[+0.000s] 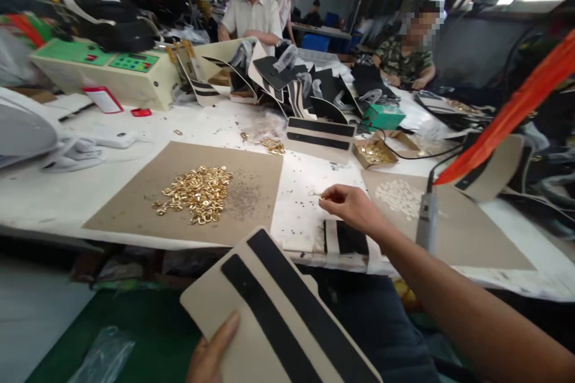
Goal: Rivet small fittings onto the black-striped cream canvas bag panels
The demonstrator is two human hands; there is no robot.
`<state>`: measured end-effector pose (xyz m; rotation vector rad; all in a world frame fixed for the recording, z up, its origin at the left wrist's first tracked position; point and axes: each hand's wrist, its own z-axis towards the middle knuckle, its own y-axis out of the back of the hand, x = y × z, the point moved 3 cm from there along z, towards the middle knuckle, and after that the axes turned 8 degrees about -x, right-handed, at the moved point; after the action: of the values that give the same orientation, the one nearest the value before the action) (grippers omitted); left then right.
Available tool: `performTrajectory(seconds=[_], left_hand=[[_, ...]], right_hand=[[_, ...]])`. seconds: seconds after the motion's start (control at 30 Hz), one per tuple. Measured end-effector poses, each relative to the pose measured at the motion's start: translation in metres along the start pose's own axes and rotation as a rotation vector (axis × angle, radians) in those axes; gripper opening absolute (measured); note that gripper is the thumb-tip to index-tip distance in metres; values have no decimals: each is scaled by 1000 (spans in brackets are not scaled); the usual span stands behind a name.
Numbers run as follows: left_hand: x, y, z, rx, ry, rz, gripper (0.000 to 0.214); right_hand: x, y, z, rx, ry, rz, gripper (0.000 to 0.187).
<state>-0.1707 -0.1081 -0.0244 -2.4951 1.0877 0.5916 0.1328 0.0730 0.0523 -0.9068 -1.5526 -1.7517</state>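
The left hand's grip point(210, 352) clasps a flat beige panel with two black stripes point(274, 305) in front of the white table point(155, 125), apparently light, stiffish and best held by its edges, while the right hand's grip point(348, 206) pinches a tiny, slender piece point(315, 194).

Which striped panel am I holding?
The near striped panel: your left hand grips it, while the far striped panel beside the gold-filled box is unheld.

Left hand point(210, 352) gripping, right hand point(351, 206) outstretched, pinching
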Motion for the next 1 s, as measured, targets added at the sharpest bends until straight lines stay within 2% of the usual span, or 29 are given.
performTrajectory(seconds=[0.1, 0.2, 0.4, 0.67, 0.87, 1.0], left_hand=[[8, -23, -14, 66, 28, 41, 60], [17, -40, -27, 110, 33, 72, 57], [27, -47, -46, 88, -35, 70, 53], [39, -48, -64, 82, -76, 90, 54], [42, -45, -57, 85, -91, 127, 56], [45, -40, -51, 81, -81, 123, 69]], right_hand=[[-35, 28, -46, -61, -81, -59, 21], [-52, 30, -64, -75, -40, -95, 17], [-51, 22, -59, -101, 159, -295, 4], [-58, 28, -59, 11, 217, -213, 10], [-63, 33, -60, 13, 282, -129, 18], [-65, 38, -59, -61, 211, -227, 11]])
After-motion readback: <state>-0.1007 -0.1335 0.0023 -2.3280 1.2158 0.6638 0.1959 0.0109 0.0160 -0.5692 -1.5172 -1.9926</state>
